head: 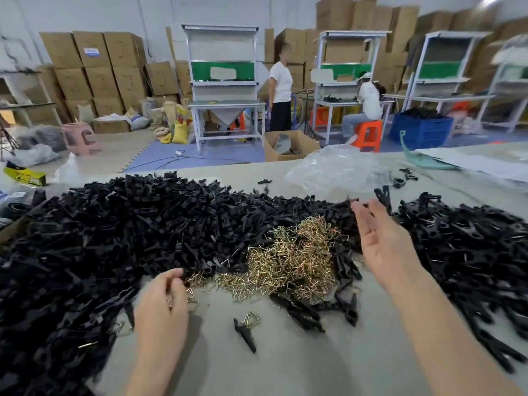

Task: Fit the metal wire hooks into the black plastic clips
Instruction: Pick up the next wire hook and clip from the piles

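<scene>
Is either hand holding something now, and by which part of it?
The right hand is open and holds nothing. The left hand seems to curl its fingers round a wire hook; which part it grips is hidden.

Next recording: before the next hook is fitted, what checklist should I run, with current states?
1. Wire hooks within reach: ok, heaped straight ahead.
2. Black clips within reach: ok, piled at the left.
3. Left hand holding a hook: cannot tell, fingers curled at the heap's edge.
4. Right hand holding a clip: not ok, open and empty.
5. Bare table to work on: ok.
</scene>
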Motion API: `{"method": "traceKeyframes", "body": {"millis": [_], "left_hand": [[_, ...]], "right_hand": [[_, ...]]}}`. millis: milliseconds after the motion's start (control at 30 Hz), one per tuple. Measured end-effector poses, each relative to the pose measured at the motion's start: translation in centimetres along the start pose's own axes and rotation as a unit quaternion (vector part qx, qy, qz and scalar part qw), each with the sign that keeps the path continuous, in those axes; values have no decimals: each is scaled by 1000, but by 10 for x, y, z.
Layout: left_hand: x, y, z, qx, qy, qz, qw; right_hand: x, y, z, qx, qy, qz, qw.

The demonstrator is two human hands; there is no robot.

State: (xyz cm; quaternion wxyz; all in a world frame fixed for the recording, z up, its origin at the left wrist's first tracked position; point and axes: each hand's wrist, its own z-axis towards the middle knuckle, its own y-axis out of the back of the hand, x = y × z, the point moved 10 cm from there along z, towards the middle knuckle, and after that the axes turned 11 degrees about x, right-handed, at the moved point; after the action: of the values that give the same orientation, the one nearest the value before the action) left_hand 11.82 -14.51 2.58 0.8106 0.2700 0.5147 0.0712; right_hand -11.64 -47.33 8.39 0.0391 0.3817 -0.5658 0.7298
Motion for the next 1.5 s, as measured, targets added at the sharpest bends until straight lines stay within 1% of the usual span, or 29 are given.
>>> {"method": "traceKeyframes", "body": {"millis": [33,67,100,167,200,233,300,400,467,500,567,600,633,667,767,833,900,967,1000,1067,1133,1200,1267,1333,1367,1433,1500], "left_hand": [[-2,6,0,-29,-2,113,993],[2,7,2,-43,9,198,979],[9,7,4,-38,34,245,968],[19,3,5,13,68,282,957],[21,4,6,29,68,293,953],[20,5,7,44,55,322,944],[17,-1,8,98,18,390,915],[23,2,13,125,21,336,933],[21,-1,14,133,14,370,919],[22,-3,15,137,12,380,915],[15,-5,15,128,-14,351,927],[15,-4,14,118,-18,332,936],[15,-3,15,105,-19,328,939],[17,-5,16,109,-9,328,938],[19,-15,20,129,-25,311,941],[11,-15,20,121,-57,274,952],[-4,-10,18,88,-97,213,968],[-25,-7,10,61,-144,151,976],[-35,-11,4,64,-171,127,975],[-48,-25,-7,96,-200,93,971],[-49,-34,-11,120,-197,67,971],[-49,-35,-11,127,-194,53,971],[-54,-36,-13,139,-208,39,968],[-58,-33,-15,127,-210,27,969],[-56,-29,-13,110,-192,12,975],[-45,-18,-7,78,-123,-55,988],[-33,-15,-1,76,-71,-129,986]], "right_hand": [[-6,3,-4,7,-19,-24,1000],[-16,4,-10,24,-38,-52,998],[-29,4,-17,43,-51,-81,994],[-56,-2,-32,85,-62,-156,982],[-71,-7,-38,104,-63,-202,972],[-85,-12,-43,121,-60,-250,959],[-113,-27,-51,158,-48,-345,924],[-152,-53,-62,224,-29,-451,864],[-172,-63,-68,256,-23,-494,831],[-180,-65,-69,265,-16,-515,815],[-190,-63,-70,274,-7,-549,789],[-193,-61,-70,278,-7,-555,784],[-195,-59,-68,279,-10,-554,784],[-196,-57,-67,278,-13,-547,789],[-195,-53,-62,266,-27,-515,815],[-196,-51,-60,262,-34,-502,823],[-200,-51,-60,267,-45,-491,828],[-208,-56,-63,285,-83,-443,846],[-213,-60,-66,304,-106,-412,853],[-218,-69,-73,339,-119,-380,852],[-217,-71,-76,347,-113,-372,853],[-213,-71,-76,346,-107,-370,855],[-209,-69,-73,334,-107,-360,864],[-207,-66,-69,314,-110,-345,877],[-207,-64,-68,306,-115,-335,884],[-207,-61,-67,293,-130,-317,893],[-208,-58,-66,289,-139,-308,896]]}}
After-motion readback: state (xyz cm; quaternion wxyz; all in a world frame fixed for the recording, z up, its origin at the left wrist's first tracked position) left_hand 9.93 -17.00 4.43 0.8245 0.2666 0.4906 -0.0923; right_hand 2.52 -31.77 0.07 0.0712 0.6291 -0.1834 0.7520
